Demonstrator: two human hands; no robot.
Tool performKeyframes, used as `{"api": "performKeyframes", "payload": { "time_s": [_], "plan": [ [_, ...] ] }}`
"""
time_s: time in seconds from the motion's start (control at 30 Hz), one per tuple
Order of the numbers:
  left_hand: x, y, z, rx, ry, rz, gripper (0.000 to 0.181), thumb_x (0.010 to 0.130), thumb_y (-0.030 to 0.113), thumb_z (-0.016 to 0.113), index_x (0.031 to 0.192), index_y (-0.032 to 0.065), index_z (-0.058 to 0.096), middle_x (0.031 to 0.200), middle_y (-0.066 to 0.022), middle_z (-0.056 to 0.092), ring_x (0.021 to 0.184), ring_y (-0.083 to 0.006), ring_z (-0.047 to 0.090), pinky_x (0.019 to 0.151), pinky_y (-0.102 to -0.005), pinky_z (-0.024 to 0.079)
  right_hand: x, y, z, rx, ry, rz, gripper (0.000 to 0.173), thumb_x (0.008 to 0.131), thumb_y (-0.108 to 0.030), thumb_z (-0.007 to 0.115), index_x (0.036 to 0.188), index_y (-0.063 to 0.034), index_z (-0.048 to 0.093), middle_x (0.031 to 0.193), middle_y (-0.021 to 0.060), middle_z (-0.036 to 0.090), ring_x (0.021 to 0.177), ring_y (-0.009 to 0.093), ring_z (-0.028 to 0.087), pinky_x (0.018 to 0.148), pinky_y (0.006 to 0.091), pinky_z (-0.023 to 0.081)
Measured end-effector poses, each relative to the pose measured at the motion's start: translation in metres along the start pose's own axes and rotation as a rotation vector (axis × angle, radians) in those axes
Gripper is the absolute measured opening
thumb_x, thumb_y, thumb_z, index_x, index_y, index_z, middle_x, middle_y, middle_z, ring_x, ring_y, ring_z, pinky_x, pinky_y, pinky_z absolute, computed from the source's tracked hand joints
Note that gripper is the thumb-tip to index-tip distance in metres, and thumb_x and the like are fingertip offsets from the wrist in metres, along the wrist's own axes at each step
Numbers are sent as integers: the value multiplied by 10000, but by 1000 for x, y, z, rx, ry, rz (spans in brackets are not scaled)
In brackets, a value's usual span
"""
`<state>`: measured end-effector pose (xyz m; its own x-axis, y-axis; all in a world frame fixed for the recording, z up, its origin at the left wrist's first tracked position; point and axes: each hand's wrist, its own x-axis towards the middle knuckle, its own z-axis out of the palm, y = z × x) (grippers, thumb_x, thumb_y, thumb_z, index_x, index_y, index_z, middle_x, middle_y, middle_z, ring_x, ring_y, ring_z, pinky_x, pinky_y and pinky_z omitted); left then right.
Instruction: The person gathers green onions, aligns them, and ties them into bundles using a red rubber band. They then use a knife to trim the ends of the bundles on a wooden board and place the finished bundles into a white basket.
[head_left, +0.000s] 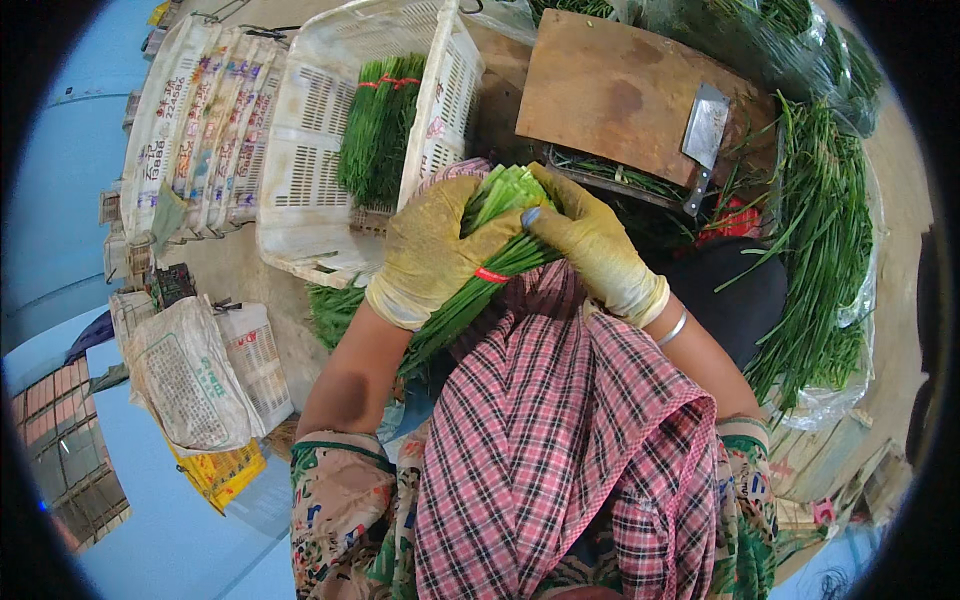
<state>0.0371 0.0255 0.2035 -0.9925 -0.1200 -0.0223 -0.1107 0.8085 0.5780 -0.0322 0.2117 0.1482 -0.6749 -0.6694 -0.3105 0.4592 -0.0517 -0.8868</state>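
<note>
Both hands wear stained yellow gloves and hold one bundle of green garlic chives (480, 292) above the lap. My left hand (435, 244) wraps the bundle on its left side near the pale cut ends. My right hand (592, 236) grips the same end from the right, its thumb close to the left thumb. A red band (492, 275) circles the stalks just below the hands, and the leafy part runs down and to the left behind my left wrist. A bundle tied with red (381, 135) stands in the white plastic crate (300, 150) at the upper left.
A wooden board (592, 82) bears a cleaver (706, 124), its handle over the board's edge. Loose long greens (821, 247) lie on clear plastic at the right. Stacked white crates (202, 127) stand at the far left, with a white woven sack (187, 375) below them.
</note>
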Motion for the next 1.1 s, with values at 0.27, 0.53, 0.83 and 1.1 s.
{"api": "performKeyframes", "payload": {
  "time_s": [0.27,0.53,0.83,1.1],
  "plan": [
    [12,1,-11,-219,-112,-84,471,918,438,714,1091,1,679,912,-142,695,838,-242,665,771,-361,512,-4,17,-6,111,-70,-35,748,910,-33,601,1562,51,243,1547,172,431,1352,175,460,1116,271,359],
    [15,-2,-11,-279,-178,-155,523,917,452,704,1213,22,665,1067,-153,708,991,-254,682,880,-355,515,-6,14,-9,176,-86,1,780,906,10,590,1573,51,188,1595,176,354,1406,186,399,1152,276,308],
    [-3,-15,-22,-267,-148,-96,700,881,369,762,1376,-53,505,1236,-172,640,1121,-226,610,978,-344,471,-8,11,-2,175,-70,-23,791,936,-113,651,1554,89,200,1589,200,349,1442,221,367,1178,307,291],
    [-64,-24,-8,294,-10,116,1235,614,512,921,1522,-39,288,1453,-284,452,1347,-426,454,1127,-472,372,-9,12,-9,410,-82,37,666,1040,-397,525,1532,11,338,1383,159,576,1080,214,655,889,338,545]
  ]
}}
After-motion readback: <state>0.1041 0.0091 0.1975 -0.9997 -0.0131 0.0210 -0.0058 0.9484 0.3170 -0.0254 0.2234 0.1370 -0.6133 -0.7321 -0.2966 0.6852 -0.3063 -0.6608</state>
